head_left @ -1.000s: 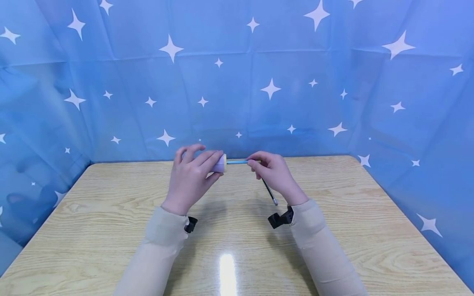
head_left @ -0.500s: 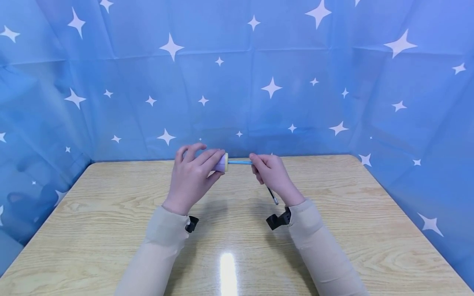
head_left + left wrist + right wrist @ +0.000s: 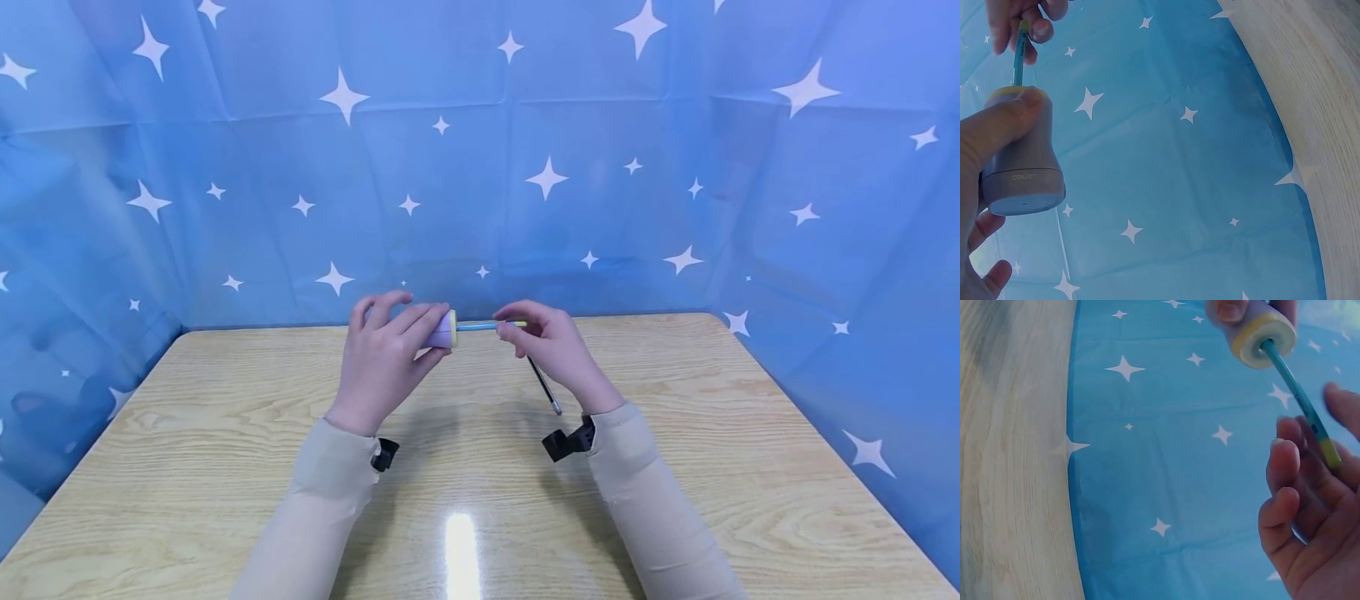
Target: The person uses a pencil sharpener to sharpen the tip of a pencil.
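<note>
My left hand [image 3: 390,354] holds a purple pencil sharpener [image 3: 440,331] with a yellow rim sideways above the table. In the left wrist view its thumb presses near the rim. A blue pencil [image 3: 476,326] with a yellow end sticks into the sharpener's hole, well seen in the right wrist view as a teal pencil [image 3: 1294,390]. My right hand [image 3: 547,346] is around the pencil's outer end. Its thumb [image 3: 1341,406] stands off the pencil in the right wrist view, and its loosely bent fingers [image 3: 1284,465] lie beside and behind it.
A dark pencil [image 3: 545,387] lies on the wooden table [image 3: 480,450], partly under my right hand. Behind the table hangs a blue curtain [image 3: 450,167] with white stars. A black wrist mount [image 3: 567,442] sits at my right cuff.
My right hand turned on the pencil: half a second ago it gripped it with the thumb on top, and now it has rolled back, fingers loosened, baring the yellow end. The left hand stays put.
</note>
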A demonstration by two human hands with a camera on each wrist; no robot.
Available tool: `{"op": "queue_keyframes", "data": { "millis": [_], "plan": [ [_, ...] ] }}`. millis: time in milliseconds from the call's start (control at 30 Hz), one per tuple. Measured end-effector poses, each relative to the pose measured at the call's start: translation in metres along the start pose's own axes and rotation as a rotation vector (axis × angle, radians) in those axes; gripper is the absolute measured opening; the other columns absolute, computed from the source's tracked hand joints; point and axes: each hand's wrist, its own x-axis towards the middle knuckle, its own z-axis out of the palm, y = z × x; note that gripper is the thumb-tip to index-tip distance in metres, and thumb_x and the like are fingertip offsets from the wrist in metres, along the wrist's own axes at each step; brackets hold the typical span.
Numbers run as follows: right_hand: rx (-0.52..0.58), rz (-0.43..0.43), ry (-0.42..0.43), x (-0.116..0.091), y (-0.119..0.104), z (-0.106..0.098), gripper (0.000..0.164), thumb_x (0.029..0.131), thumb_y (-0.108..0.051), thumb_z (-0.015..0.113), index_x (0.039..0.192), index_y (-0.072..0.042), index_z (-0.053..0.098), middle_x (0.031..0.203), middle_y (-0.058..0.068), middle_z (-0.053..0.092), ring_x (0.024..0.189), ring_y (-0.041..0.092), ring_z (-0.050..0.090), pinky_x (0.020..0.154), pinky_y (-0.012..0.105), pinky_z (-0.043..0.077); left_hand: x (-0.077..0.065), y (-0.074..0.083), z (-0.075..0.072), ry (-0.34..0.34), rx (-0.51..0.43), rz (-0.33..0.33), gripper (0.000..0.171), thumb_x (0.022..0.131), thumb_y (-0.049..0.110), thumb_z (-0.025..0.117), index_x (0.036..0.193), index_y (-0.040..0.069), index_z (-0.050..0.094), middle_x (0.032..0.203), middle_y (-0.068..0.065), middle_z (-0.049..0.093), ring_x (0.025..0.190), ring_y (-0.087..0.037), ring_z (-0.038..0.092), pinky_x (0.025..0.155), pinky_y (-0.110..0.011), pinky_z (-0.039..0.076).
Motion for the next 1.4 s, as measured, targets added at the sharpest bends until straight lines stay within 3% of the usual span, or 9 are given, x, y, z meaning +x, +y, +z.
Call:
{"op": "queue_keyframes", "data": {
  "millis": [367, 600, 833, 1133, 1400],
  "plan": [
    [-0.068, 0.001, 0.003, -0.002, -0.001, -0.008, 0.023, 0.095, -0.023, 0.063, 0.110, -0.008, 0.070, 0.083, 0.006, 0.066, 0.067, 0.030, 0.056, 0.056, 0.036, 0.043, -0.001, 0.000, 0.000, -0.007, -0.017, -0.004, 0.050, 0.073, 0.026, 0.086, 0.120, 0.015, 0.070, 0.110, -0.002, 0.070, 0.116, -0.029, 0.050, 0.096, -0.052, 0.032],
    [-0.053, 0.027, 0.050, -0.003, 0.002, -0.018, 0.023, 0.096, -0.023, 0.063, 0.110, -0.007, 0.071, 0.085, 0.007, 0.067, 0.068, 0.024, 0.059, 0.061, 0.033, 0.046, -0.002, -0.008, -0.001, 0.034, -0.009, -0.028, 0.049, 0.072, 0.022, 0.087, 0.118, 0.014, 0.071, 0.105, -0.002, 0.071, 0.113, -0.029, 0.051, 0.095, -0.053, 0.033],
    [-0.005, 0.038, 0.095, -0.003, 0.001, -0.029, 0.024, 0.095, -0.023, 0.063, 0.110, -0.006, 0.071, 0.087, 0.013, 0.067, 0.073, 0.038, 0.059, 0.066, 0.036, 0.046, -0.002, -0.014, -0.006, 0.063, -0.009, -0.050, 0.047, 0.073, 0.018, 0.085, 0.118, 0.013, 0.071, 0.104, -0.004, 0.071, 0.113, -0.030, 0.051, 0.095, -0.054, 0.032],
    [-0.022, 0.037, 0.086, -0.004, -0.001, -0.028, 0.023, 0.095, -0.020, 0.063, 0.110, -0.004, 0.071, 0.080, 0.009, 0.066, 0.071, 0.033, 0.059, 0.056, 0.032, 0.040, -0.002, -0.014, -0.006, 0.060, -0.015, -0.050, 0.049, 0.073, 0.020, 0.086, 0.119, 0.013, 0.070, 0.105, -0.004, 0.071, 0.114, -0.030, 0.051, 0.095, -0.054, 0.032],
    [-0.024, 0.035, 0.069, -0.002, 0.001, -0.025, 0.022, 0.096, -0.022, 0.063, 0.110, -0.006, 0.070, 0.080, 0.008, 0.065, 0.069, 0.027, 0.059, 0.056, 0.032, 0.039, -0.001, -0.012, -0.005, 0.056, -0.019, -0.043, 0.049, 0.073, 0.020, 0.086, 0.119, 0.014, 0.070, 0.105, -0.004, 0.071, 0.114, -0.030, 0.051, 0.096, -0.053, 0.032]
  ]
}}
